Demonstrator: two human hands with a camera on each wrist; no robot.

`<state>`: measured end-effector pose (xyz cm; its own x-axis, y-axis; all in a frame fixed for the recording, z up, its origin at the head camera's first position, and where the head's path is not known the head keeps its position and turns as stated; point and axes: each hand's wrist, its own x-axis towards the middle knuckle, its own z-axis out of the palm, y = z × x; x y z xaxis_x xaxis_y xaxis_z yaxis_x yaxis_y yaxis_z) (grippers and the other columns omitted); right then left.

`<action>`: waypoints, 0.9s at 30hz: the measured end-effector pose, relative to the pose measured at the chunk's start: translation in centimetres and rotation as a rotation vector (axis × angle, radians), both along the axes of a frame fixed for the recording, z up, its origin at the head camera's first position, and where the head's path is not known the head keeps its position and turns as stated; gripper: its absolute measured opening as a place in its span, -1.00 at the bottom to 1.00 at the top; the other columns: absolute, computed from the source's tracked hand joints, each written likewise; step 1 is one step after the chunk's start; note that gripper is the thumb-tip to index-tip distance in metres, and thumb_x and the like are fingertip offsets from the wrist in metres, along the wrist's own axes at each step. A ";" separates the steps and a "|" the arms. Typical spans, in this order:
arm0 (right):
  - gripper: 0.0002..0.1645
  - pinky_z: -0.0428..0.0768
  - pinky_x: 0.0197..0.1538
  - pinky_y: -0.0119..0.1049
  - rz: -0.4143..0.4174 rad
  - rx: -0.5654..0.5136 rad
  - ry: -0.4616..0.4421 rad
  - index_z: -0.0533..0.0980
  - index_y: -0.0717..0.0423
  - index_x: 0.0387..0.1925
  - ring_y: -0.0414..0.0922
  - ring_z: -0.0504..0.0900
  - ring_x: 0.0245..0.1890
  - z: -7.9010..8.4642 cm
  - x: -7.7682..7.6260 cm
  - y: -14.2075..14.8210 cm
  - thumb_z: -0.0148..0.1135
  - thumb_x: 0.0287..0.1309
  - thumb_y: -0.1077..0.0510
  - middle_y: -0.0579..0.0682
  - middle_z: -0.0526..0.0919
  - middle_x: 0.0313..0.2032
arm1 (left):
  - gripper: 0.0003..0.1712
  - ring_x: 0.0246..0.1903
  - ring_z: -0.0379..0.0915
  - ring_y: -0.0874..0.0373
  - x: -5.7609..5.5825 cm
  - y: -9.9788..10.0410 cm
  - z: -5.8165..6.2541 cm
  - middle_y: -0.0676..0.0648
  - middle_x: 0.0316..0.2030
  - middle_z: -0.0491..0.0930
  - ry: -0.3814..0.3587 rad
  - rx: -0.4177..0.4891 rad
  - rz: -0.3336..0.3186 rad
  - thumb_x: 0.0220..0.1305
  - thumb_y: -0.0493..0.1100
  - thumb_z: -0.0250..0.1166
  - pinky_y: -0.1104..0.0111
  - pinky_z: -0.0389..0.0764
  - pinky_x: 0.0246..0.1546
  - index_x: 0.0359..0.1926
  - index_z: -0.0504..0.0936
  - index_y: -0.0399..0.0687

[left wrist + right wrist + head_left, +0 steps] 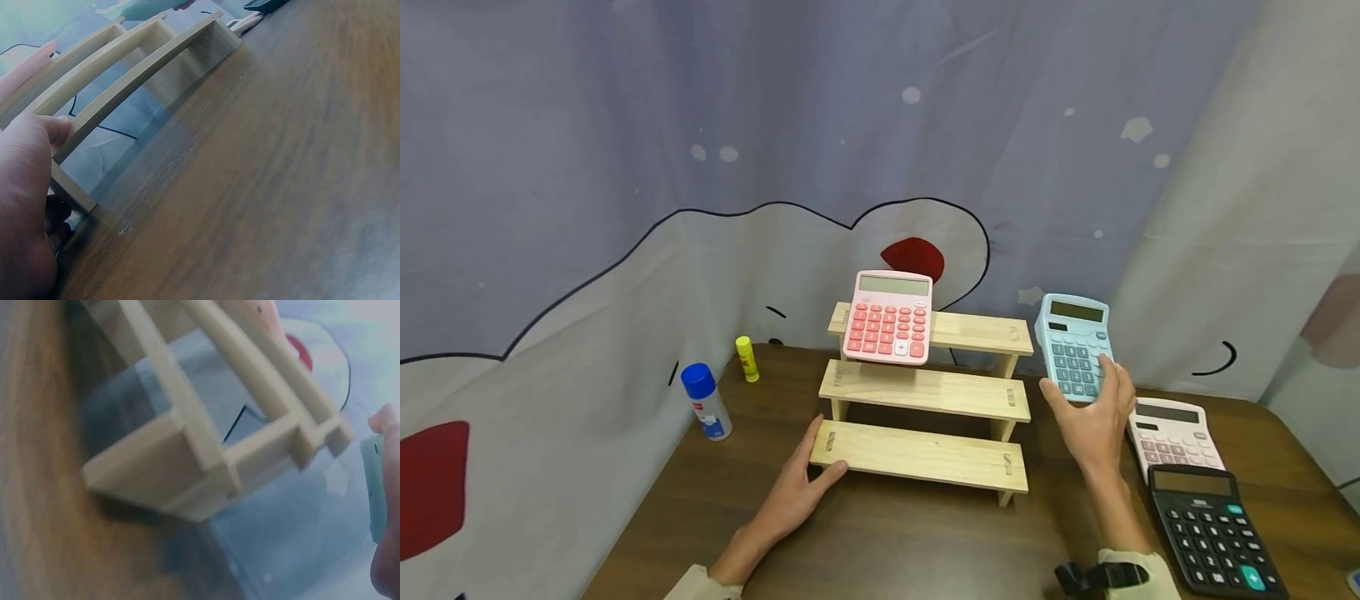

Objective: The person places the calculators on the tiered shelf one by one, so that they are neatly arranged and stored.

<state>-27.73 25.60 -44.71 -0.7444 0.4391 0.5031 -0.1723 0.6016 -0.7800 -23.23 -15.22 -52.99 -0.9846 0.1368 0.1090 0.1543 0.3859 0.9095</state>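
A three-tier wooden stand (917,454) is set on the table, with a pink calculator (889,318) leaning on its upper steps. My left hand (793,492) grips the left end of the lowest step, thumb on its front edge and fingers round the side; the left wrist view shows the thumb (57,129) on the board. To the right of the stand, my right hand (1099,421) holds up a light blue calculator (1077,343) by its lower end, screen uppermost and keys facing me. Only the edge of this calculator (375,487) shows in the right wrist view.
At the right lie a pale pink-and-white calculator (1176,432) and a black calculator (1213,533) that overlaps it. Left of the stand are a blue-capped white bottle (707,404) and a small yellow glue stick (747,360). A patterned curtain (880,125) hangs behind the table.
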 end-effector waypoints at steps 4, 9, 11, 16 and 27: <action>0.14 0.21 0.28 0.20 0.026 0.022 0.023 0.22 0.04 0.47 0.17 0.10 0.35 1.1 0.1 -1.2 0.57 -0.14 -0.04 0.22 0.13 0.41 | 0.05 0.56 -0.16 -0.10 0.0 0.0 0.1 -0.13 0.58 -0.08 0.012 -0.005 -0.006 0.34 0.19 0.28 -0.16 -0.02 0.49 0.61 -0.12 0.04; 0.15 0.23 0.23 0.18 0.053 0.059 0.033 0.24 0.04 0.46 0.20 0.11 0.34 1.7 -0.1 -2.7 0.59 -0.17 -0.07 0.25 0.13 0.42 | 0.06 0.56 -0.17 -0.09 0.0 0.0 0.0 -0.12 0.58 -0.08 0.001 -0.004 -0.006 0.33 0.19 0.29 -0.15 -0.04 0.50 0.61 -0.12 0.04; 0.16 0.24 0.24 0.20 0.064 0.068 0.036 0.24 0.03 0.46 0.19 0.10 0.35 1.9 -0.3 -3.3 0.59 -0.18 -0.08 0.25 0.12 0.43 | 0.06 0.56 -0.17 -0.09 0.1 0.0 0.0 -0.12 0.58 -0.08 0.001 -0.004 -0.006 0.33 0.19 0.29 -0.16 -0.04 0.50 0.61 -0.12 0.04; 0.19 0.24 0.26 0.21 0.086 0.075 0.031 0.24 0.03 0.46 0.18 0.09 0.36 2.7 -0.6 -4.7 0.60 -0.21 -0.11 0.24 0.11 0.44 | 0.06 0.56 -0.17 -0.09 0.1 0.1 0.0 -0.12 0.58 -0.08 0.001 0.001 -0.008 0.33 0.18 0.30 -0.15 -0.04 0.50 0.61 -0.12 0.05; 0.24 0.28 0.27 0.20 0.098 0.171 0.047 0.28 0.14 0.41 0.25 0.12 0.36 2.9 -1.6 -6.8 0.63 -0.31 -0.18 0.33 0.15 0.40 | 0.05 0.55 -0.16 -0.14 0.1 0.0 0.1 -0.17 0.58 -0.08 0.015 -0.002 -0.001 0.34 0.17 0.29 -0.18 -0.03 0.48 0.60 -0.11 0.02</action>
